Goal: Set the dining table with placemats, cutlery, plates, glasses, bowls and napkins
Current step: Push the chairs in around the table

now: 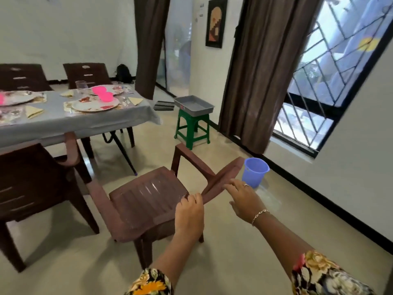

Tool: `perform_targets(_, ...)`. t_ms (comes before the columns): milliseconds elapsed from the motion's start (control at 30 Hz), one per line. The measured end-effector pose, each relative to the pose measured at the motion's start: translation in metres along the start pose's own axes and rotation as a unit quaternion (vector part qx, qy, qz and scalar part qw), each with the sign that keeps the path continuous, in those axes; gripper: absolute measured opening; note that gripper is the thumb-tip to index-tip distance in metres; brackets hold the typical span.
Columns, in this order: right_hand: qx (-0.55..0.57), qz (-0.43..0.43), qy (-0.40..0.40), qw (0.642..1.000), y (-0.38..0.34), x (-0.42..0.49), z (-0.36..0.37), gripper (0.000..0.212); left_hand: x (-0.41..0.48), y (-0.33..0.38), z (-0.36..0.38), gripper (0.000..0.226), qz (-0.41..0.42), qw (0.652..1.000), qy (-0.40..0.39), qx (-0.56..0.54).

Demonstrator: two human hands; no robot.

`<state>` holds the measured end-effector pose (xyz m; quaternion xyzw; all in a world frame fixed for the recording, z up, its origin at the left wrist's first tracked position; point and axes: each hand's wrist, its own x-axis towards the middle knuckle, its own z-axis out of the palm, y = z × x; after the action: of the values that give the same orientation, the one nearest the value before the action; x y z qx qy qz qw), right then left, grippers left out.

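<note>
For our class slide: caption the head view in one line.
Left hand grips a brown chair, right hand open beside it, near the laid table.

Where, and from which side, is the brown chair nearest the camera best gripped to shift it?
Likely by the top edge of the backrest of the chair, coming from behind, where the person stands. That edge looks thin enough for fingers to wrap and is the part turned toward them. The left hand grips its near end; the right hand is open close by it.
</note>
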<state>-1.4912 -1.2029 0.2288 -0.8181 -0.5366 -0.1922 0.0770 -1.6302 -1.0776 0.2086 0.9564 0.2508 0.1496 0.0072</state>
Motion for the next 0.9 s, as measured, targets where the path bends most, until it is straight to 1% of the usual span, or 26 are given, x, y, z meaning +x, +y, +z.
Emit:
perform_targets(100,0.017,-0.055,-0.032,0.998,0.024,0.024,0.019,0.066,0.007,0.001,0.019,0.032,-0.014,0.999,0.029,0.025)
perform_targets(167,0.019,-0.102,-0.034,0.994,0.037,0.042,0.031,0.059,0.011,0.000,0.017,0.028,-0.024,0.997,0.056,0.043)
perform_targets(233,0.042,-0.145,-0.030,0.988,0.048,0.059,0.042,0.049,0.013,0.001,0.015,0.021,-0.017,0.995,0.080,0.059)
perform_targets(300,0.062,-0.184,-0.048,0.980,0.055,0.072,0.050,0.048,0.011,0.000,0.019,0.014,-0.012,0.992,0.102,0.072)
perform_targets(367,0.052,-0.232,-0.069,0.969,0.062,0.084,0.056,0.047,0.011,-0.001,0.024,0.026,-0.010,0.988,0.128,0.085)
perform_targets(433,0.039,-0.265,-0.074,0.961,0.072,0.095,0.061,0.039,0.015,-0.001,0.026,0.030,-0.014,0.980,0.163,0.114)
perform_targets(500,0.044,-0.277,-0.061,0.958,0.076,0.100,0.066,0.017,0.019,-0.003,0.026,0.032,-0.012,0.975,0.175,0.133)
perform_targets(533,0.053,-0.274,-0.051,0.959,0.077,0.100,0.073,0.016,0.019,-0.005,0.026,0.032,-0.009,0.975,0.174,0.136)
perform_targets(567,0.061,-0.271,-0.046,0.960,0.081,0.100,0.080,0.026,0.022,-0.005,0.026,0.031,-0.010,0.974,0.178,0.143)
perform_targets(600,0.058,-0.268,-0.039,0.961,0.084,0.101,0.087,0.030,0.024,-0.005,0.026,0.030,-0.010,0.973,0.179,0.145)
perform_targets(700,0.060,-0.261,-0.030,0.963,0.083,0.113,0.087,0.014,0.032,-0.010,0.025,0.022,-0.012,0.976,0.164,0.139)
perform_targets(733,0.069,-0.268,-0.013,0.961,0.083,0.116,0.088,0.014,0.034,-0.012,0.025,0.021,-0.017,0.978,0.157,0.139)
perform_targets(767,0.075,-0.267,-0.006,0.961,0.081,0.119,0.085,0.015,0.036,-0.015,0.025,0.020,-0.023,0.979,0.148,0.137)
perform_targets(867,0.092,-0.254,0.022,0.962,0.073,0.127,0.082,0.031,0.043,-0.023,0.020,0.018,-0.041,0.982,0.119,0.139)
perform_targets(900,0.096,-0.254,0.028,0.962,0.072,0.130,0.084,0.032,0.046,-0.027,0.019,0.017,-0.043,0.983,0.109,0.140)
